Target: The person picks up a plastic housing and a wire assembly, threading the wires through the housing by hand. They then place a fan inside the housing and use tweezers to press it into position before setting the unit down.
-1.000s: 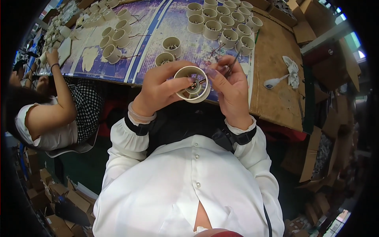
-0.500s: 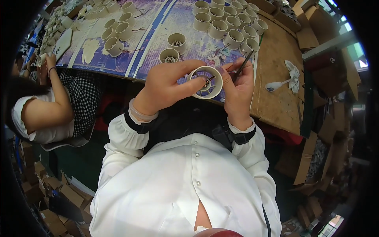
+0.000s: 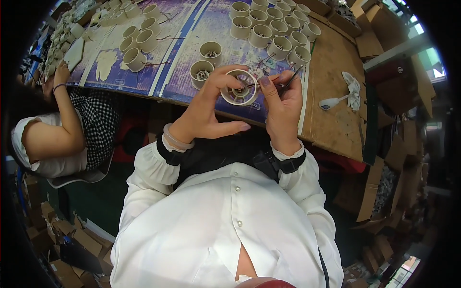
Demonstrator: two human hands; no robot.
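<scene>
A whitish round cup-shaped housing (image 3: 236,102) is held up at the table's front edge, its open end towards me. My left hand (image 3: 204,113) grips it from the left, fingers at its far side and inside the rim, the thumb stretched out below and off the cup. Inside, a ribbed ring and small metal parts show. My right hand (image 3: 283,113) is closed around a thin dark tool (image 3: 295,75) pointing up and right; its kind is unclear. The right thumb lies close to the cup's right rim. Thin dark wires run between cup and right hand.
Two similar cups, one at the front (image 3: 200,74), stand just beyond my left hand. Many more cups (image 3: 261,36) stand at the back right and left. A small white bottle (image 3: 329,104) lies on brown board. A co-worker's arm (image 3: 67,110) is at the left.
My left thumb has come out of the cup and now points away below it. The cup has shifted slightly left and up. My right hand still holds the dark tool.
</scene>
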